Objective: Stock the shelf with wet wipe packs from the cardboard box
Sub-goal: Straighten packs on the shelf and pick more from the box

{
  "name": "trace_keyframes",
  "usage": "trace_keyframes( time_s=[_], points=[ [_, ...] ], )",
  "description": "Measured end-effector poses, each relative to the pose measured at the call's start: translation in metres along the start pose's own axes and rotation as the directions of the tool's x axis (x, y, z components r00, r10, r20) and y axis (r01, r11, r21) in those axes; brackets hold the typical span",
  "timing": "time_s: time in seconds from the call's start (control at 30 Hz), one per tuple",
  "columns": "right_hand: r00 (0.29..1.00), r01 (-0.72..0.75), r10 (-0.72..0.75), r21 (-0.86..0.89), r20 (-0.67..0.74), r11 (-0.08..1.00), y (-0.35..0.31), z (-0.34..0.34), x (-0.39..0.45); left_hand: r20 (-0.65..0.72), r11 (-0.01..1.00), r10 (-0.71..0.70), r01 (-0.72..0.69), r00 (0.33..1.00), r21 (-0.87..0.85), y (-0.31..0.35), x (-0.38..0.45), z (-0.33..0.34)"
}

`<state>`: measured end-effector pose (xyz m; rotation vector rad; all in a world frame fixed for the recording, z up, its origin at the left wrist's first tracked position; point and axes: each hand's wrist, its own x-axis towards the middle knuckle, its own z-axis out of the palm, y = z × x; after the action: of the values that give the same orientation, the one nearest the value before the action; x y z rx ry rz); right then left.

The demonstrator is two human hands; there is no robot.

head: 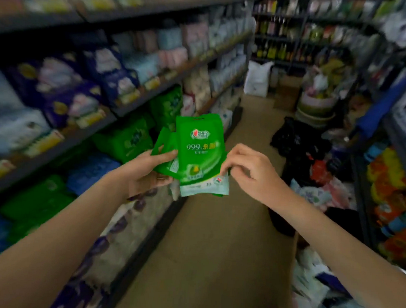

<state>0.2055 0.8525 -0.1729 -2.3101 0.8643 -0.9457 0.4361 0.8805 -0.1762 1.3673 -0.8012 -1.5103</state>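
Note:
A small stack of green wet wipe packs (198, 151) stands upright in front of me over the aisle. My left hand (148, 171) grips the stack from the left, thumb across the front pack. My right hand (248, 171) pinches the lower right corner of the packs with curled fingers. More green packs (131, 139) lie on the low shelf (61, 144) at my left, just behind the held stack. No cardboard box is plainly visible.
Long shelves of tissue and hygiene packs run along the left. The tan aisle floor (215, 239) runs ahead. Black bags (299, 141) and loose goods crowd the right side, with colourful items on low right shelves. A white sack (257, 78) stands at the aisle's end.

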Motion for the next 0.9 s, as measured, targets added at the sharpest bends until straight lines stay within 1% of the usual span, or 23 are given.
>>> trace_keyframes(
  time_s=[0.07,0.13,0.17,0.2,0.23,0.27,0.3,0.33,0.4,0.43,0.47,0.53,0.57,0.6,0.67,0.7,0.73,0.77,0.83,0.9],
  points=[
    [0.990,-0.141,0.141,0.033,0.012,0.989,-0.039,0.028,0.037,-0.015,0.996,0.075,-0.074,0.997,0.050,0.030,-0.026,-0.032],
    [0.962,-0.271,0.267,0.070,0.061,0.960,-0.080,0.057,0.073,-0.037,0.977,0.157,-0.149,0.987,0.152,0.059,-0.054,-0.067],
    [0.945,-0.326,0.316,0.141,0.088,0.935,-0.102,0.071,0.089,-0.059,0.959,0.203,-0.187,0.977,0.213,0.073,-0.069,-0.086],
    [0.925,-0.380,0.362,0.259,0.117,0.888,-0.124,0.085,0.104,-0.086,0.941,0.247,-0.217,0.965,0.260,0.088,-0.084,-0.107],
    [0.902,-0.430,0.403,0.403,0.154,0.808,-0.144,0.098,0.118,-0.113,0.927,0.279,-0.237,0.954,0.290,0.100,-0.099,-0.130],
    [0.881,-0.464,0.430,0.542,0.199,0.700,-0.161,0.110,0.131,-0.134,0.917,0.299,-0.246,0.945,0.313,0.112,-0.116,-0.153],
    [0.861,-0.491,0.440,0.639,0.254,0.592,-0.177,0.121,0.144,-0.153,0.909,0.317,-0.254,0.936,0.330,0.123,-0.134,-0.176],
    [0.847,-0.511,0.430,0.699,0.312,0.500,-0.193,0.131,0.156,-0.171,0.900,0.339,-0.266,0.925,0.346,0.133,-0.153,-0.196],
    [0.837,-0.528,0.385,0.757,0.388,0.385,-0.222,0.145,0.177,-0.212,0.875,0.386,-0.283,0.898,0.393,0.149,-0.190,-0.235],
    [0.834,-0.535,0.357,0.775,0.421,0.336,-0.237,0.150,0.185,-0.224,0.869,0.411,-0.305,0.884,0.389,0.156,-0.209,-0.251],
    [0.837,-0.535,0.300,0.800,0.458,0.272,-0.250,0.153,0.194,-0.223,0.865,0.448,-0.357,0.866,0.353,0.163,-0.228,-0.266],
    [0.846,-0.533,0.105,0.838,0.523,0.120,-0.278,0.161,0.210,-0.211,0.843,0.529,-0.481,0.822,0.243,0.175,-0.264,-0.289],
    [0.835,-0.547,-0.009,0.833,0.550,0.082,-0.294,0.166,0.216,-0.215,0.829,0.557,-0.522,0.802,0.200,0.180,-0.280,-0.297],
    [0.811,-0.568,-0.108,0.818,0.575,0.092,-0.311,0.174,0.223,-0.221,0.817,0.577,-0.550,0.786,0.175,0.184,-0.295,-0.302],
    [0.740,-0.583,-0.266,0.786,0.618,0.206,-0.350,0.192,0.232,-0.225,0.791,0.612,-0.584,0.758,0.182,0.191,-0.317,-0.309],
    [0.701,-0.571,-0.342,0.779,0.626,0.258,-0.371,0.202,0.235,-0.221,0.776,0.630,-0.592,0.744,0.218,0.194,-0.328,-0.312],
    [0.664,-0.553,-0.415,0.782,0.622,0.287,-0.392,0.212,0.238,-0.228,0.757,0.651,-0.598,0.724,0.264,0.198,-0.340,-0.314],
    [0.632,-0.538,-0.479,0.790,0.608,0.294,-0.414,0.221,0.241,-0.245,0.729,0.682,-0.612,0.689,0.307,0.203,-0.353,-0.316],
    [0.592,-0.524,-0.555,0.802,0.584,0.286,-0.453,0.235,0.251,-0.324,0.651,0.759,-0.678,0.565,0.342,0.218,-0.382,-0.329],
    [0.576,-0.525,-0.592,0.810,0.563,0.260,-0.490,0.248,0.261,-0.400,0.569,0.812,-0.729,0.424,0.381,0.233,-0.413,-0.340]
  ],
)
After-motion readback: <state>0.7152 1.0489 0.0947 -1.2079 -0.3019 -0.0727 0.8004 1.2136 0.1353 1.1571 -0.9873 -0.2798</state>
